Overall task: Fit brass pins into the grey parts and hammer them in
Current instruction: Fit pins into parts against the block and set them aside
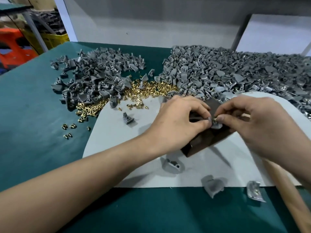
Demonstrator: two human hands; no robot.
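On my far left, the green table cover point(30, 115) carries a few stray pins point(69, 130). Behind them sits the smaller heap of grey parts point(94, 78), and a spill of brass pins point(148, 89) runs along its near edge. A pale mat point(117, 148) lies in front of me with a lone part point(128, 118) on it near the spill. My left hand point(176, 121) reaches in over a dark block point(207, 142) that rests on the mat. Its thumb and fingers are curled and pinch a grey part point(216, 126) above the block. Meeting it from the other side, my right hand point(255, 123) pinches a brass pin point(215, 118) between thumb and forefinger, right at the top of that part. The blur there is heavy, so I cannot tell whether the pin is seated in the hole. Behind lies the larger heap point(235, 69), three loose parts point(212, 184) sit along the mat's near edge, and a wooden handle point(289, 190) runs under my right forearm.
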